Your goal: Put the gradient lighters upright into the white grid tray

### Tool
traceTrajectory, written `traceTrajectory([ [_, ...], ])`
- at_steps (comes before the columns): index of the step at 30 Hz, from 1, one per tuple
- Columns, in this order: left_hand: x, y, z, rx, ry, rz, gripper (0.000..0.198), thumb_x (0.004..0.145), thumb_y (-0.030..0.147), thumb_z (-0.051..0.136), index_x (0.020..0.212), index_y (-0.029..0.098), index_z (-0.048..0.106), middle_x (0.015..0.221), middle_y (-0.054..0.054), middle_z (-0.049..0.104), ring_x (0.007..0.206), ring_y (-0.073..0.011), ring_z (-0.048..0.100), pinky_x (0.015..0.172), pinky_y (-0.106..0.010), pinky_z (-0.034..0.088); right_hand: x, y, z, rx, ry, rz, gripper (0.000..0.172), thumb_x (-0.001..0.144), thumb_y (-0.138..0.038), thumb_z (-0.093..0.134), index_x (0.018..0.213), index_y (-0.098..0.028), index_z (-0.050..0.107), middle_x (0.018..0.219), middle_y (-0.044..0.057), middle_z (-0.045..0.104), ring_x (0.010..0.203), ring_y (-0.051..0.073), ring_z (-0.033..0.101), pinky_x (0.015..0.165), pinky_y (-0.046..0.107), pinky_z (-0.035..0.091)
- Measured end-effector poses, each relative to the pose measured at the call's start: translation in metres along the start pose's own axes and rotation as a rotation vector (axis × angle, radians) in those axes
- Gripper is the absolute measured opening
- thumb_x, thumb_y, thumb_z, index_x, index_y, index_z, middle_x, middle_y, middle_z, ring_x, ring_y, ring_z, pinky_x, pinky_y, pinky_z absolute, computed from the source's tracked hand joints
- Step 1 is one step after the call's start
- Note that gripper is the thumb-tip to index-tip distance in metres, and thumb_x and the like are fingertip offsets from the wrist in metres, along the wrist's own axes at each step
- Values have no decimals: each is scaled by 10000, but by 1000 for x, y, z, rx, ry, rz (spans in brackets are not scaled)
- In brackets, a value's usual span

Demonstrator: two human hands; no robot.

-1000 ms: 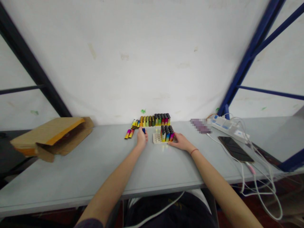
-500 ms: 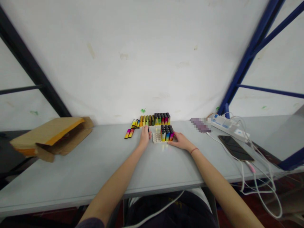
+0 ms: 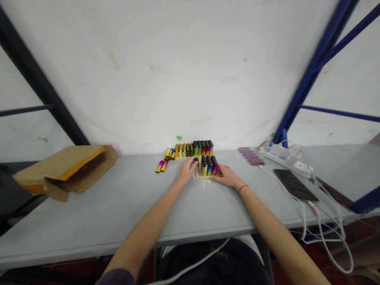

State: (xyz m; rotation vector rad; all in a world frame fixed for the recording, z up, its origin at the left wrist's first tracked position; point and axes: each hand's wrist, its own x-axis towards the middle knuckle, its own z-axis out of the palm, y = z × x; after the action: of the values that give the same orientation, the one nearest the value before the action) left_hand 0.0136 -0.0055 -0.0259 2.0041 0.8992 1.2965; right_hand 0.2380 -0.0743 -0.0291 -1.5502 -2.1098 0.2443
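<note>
A white tray (image 3: 197,174) with round holes lies in the middle of the table, its right part filled with several upright lighters (image 3: 209,169) with black tops. My left hand (image 3: 187,168) is over the tray's left part, its fingers closed on a lighter (image 3: 196,159) whose dark top shows; the rest is hidden by the fingers. My right hand (image 3: 225,175) grips the tray's right end, thumb along the front edge and fingers beside the lighters.
Behind stands a second block of upright lighters (image 3: 203,148), with orange, yellow and dark ones (image 3: 184,150) to its left. Loose lighters (image 3: 161,166) lie farther left. A cardboard box (image 3: 65,168) sits at the left, a phone (image 3: 294,185), cables and a power strip (image 3: 287,158) at the right.
My left hand has moved right with the lighter, from beside the tray to over its left holes. My right hand has stayed at the tray's right end.
</note>
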Motion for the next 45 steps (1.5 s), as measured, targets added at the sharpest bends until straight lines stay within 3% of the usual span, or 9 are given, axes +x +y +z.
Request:
traceTrajectory([
  [11,2,1,3,55,4,-23,320,881,238,559,1200,230,587,1138,-79,673,1007,-208,645,976,-370,467,-1,-1,0,5,20,-4,471,801,-508,666,1078,-134,594,924,92,674,824,222,586,753,333,430],
  [18,2,12,-11,504,-22,89,317,952,309,434,1208,220,600,1181,-105,642,1126,-252,558,1013,-399,391,-1,0,0,-5,4,-6,497,812,-533,647,1094,-128,590,957,106,672,847,233,592,756,336,436],
  [23,1,19,-48,971,144,-233,372,958,311,372,1186,181,636,1212,-172,604,1132,-338,484,915,-472,373,-1,2,0,-1,2,-1,496,804,-530,655,1095,-132,601,936,101,675,832,228,593,752,334,438],
  [26,-1,12,-71,1135,172,-388,390,941,342,393,1116,137,674,1203,-211,583,1127,-361,451,878,-484,370,-1,1,0,12,7,-2,493,801,-528,658,1093,-135,605,912,92,676,815,223,591,743,332,437],
  [29,-2,4,-79,1163,109,-428,390,919,412,443,1025,150,711,1187,-211,589,1140,-377,440,881,-497,364,-1,-1,-1,1,15,2,485,798,-529,660,1076,-135,609,912,93,675,816,222,586,744,332,436],
  [34,-3,4,-62,1092,-29,-366,343,903,381,492,1107,171,672,1169,-198,621,1105,-362,498,890,-476,377,-1,-2,-1,-7,2,5,476,805,-530,653,1066,-134,607,915,93,673,813,217,584,741,326,436],
  [39,-3,10,-59,1135,100,-402,379,909,313,462,1172,94,625,1249,-248,556,1165,-371,465,896,-447,377,-1,-2,-1,3,11,9,469,805,-510,662,1084,-138,607,925,93,676,831,218,586,760,327,435],
  [45,-4,1,-72,1115,46,-482,360,896,342,485,1106,109,662,1156,-247,621,1153,-385,489,925,-502,339,-2,-3,-2,-19,6,15,482,805,-527,655,1092,-142,603,942,95,676,857,230,592,781,337,437],
])
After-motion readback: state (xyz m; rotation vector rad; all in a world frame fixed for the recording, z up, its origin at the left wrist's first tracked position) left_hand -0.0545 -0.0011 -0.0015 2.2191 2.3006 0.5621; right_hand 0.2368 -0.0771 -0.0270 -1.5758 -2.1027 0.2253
